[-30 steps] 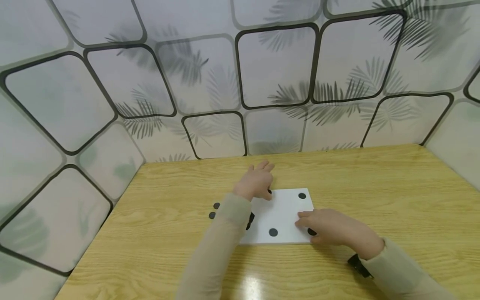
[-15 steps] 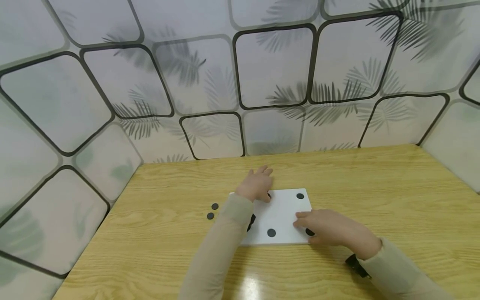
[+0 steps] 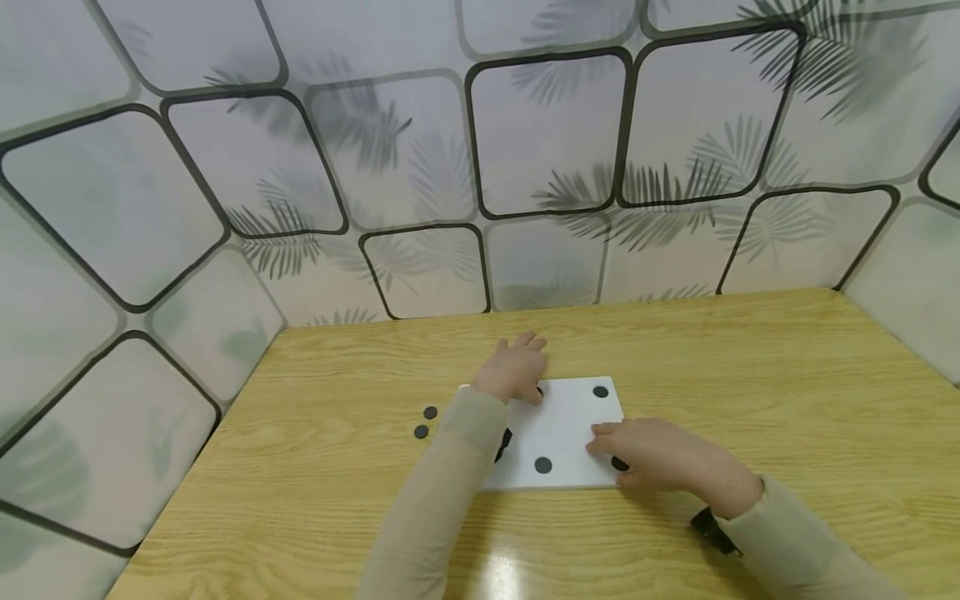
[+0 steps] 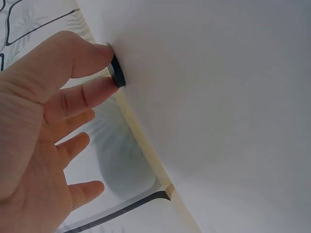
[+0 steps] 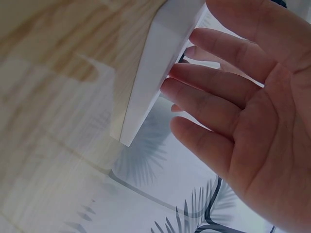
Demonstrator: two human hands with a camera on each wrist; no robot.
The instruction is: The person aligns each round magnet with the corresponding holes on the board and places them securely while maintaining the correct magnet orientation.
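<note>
A white rectangular board (image 3: 566, 429) lies flat on the wooden table. At its far side, my left hand (image 3: 513, 371) pinches a small black disc (image 4: 116, 72) between thumb and index finger, right at the board's surface. The other fingers of that hand are spread beyond the far edge. More black discs sit on the board: one at the far right corner (image 3: 601, 392), one near the front edge (image 3: 543, 465), and one by the right hand (image 3: 619, 463), partly covered. My right hand (image 3: 660, 454) rests at the board's right edge, fingers loosely extended. My left forearm hides the board's left part.
Two loose black discs (image 3: 422, 432) lie on the wooden table (image 3: 315, 483) left of the board. A patterned wall covering (image 3: 555, 133) rises behind the table and along its sides. Each wrist wears a black strap.
My left hand has shifted slightly toward me with the disc, then stayed still. The right hand keeps its place at the board's edge. The head view has moved a little.
</note>
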